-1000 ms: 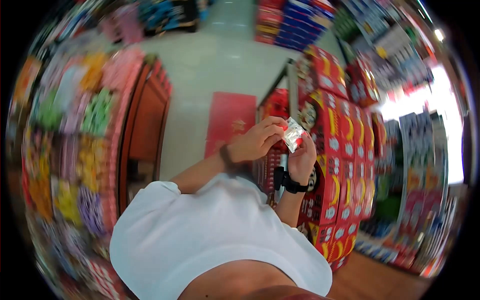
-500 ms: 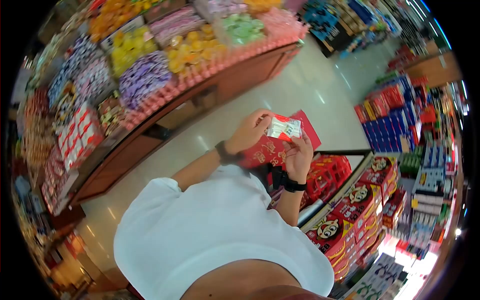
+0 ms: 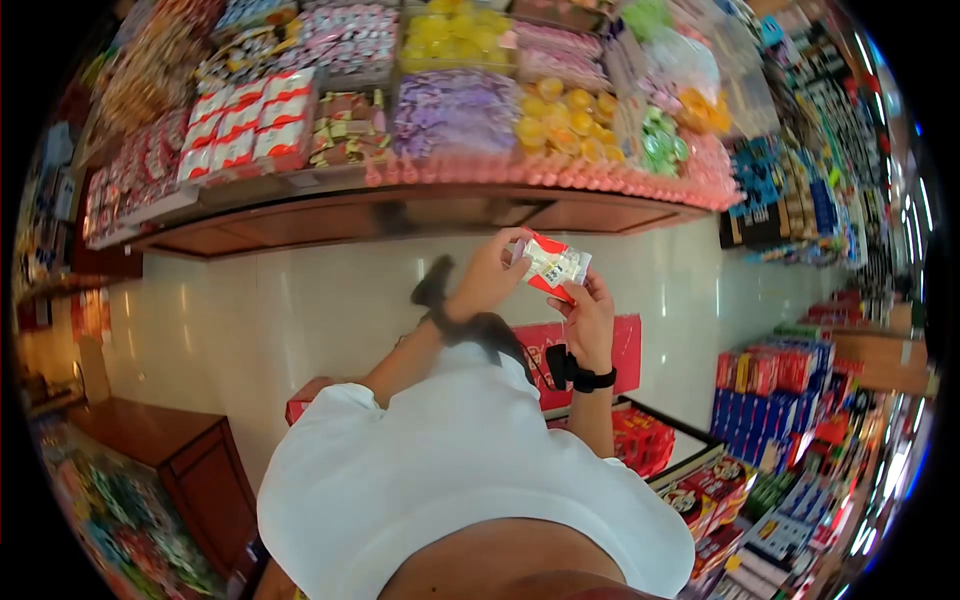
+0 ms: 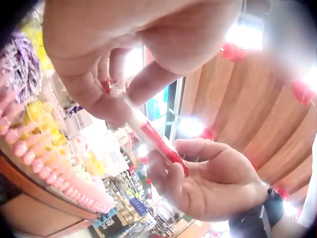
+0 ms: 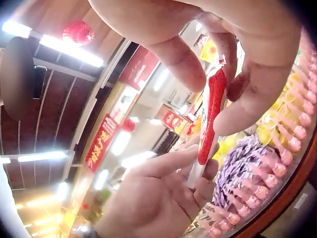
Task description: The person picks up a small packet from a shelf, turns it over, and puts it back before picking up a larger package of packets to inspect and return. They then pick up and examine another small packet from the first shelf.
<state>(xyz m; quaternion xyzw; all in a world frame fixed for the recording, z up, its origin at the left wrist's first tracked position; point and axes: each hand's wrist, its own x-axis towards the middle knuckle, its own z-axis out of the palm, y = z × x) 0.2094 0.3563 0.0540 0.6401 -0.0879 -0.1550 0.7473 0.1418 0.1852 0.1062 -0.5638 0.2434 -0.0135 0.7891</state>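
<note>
A small red and white snack packet (image 3: 555,266) is held between both hands, with printing on its upper face. My left hand (image 3: 488,278) pinches its left end between thumb and fingers. At its lower right end, my right hand (image 3: 588,318) pinches it too. In the left wrist view the packet (image 4: 154,139) appears edge-on, its ends covered by fingertips. The right wrist view shows the red side of the packet (image 5: 213,111), with the left hand (image 5: 158,191) below it.
Ahead runs a wooden candy counter (image 3: 440,215) with bins of yellow, purple and red-white sweets (image 3: 245,125). A red mat (image 3: 625,350) lies on the floor. Stacked red boxes (image 3: 710,490) stand at lower right, a wooden cabinet (image 3: 165,440) at lower left.
My view has swung left: the candy counter moved from the left side to straight ahead, and the red boxes to the lower right. Both hands keep hold of the packet, its printed face now showing.
</note>
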